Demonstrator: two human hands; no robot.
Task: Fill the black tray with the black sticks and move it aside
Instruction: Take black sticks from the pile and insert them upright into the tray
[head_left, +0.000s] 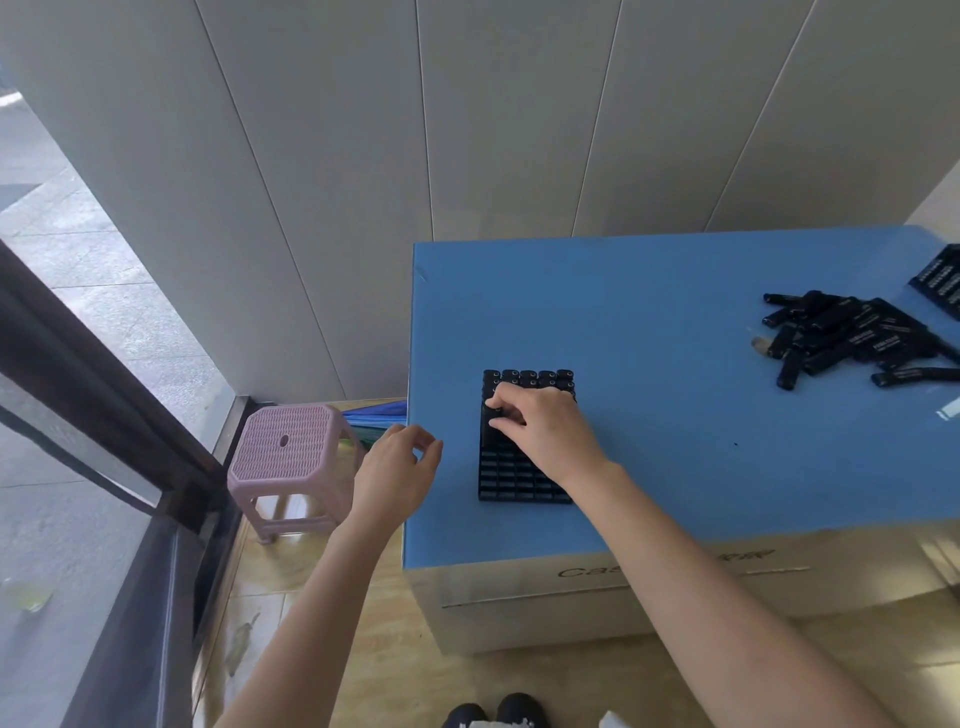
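Blue table top (675, 364) by a white wall (467, 130), pink stool (291, 457) beside it. The black tray (519, 480) lies near its front left. Right hand (545, 431) pinches, I think, a black stick (490, 431) there. Left hand (395, 473) loose, empty. Box writing (660, 564) too blurry.

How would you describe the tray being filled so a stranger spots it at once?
Find the blue-topped box. Near its front left corner lies a black tray with gridded slots, under the right hand. Unlike the loose stick pile far right, its sticks stand upright in rows.
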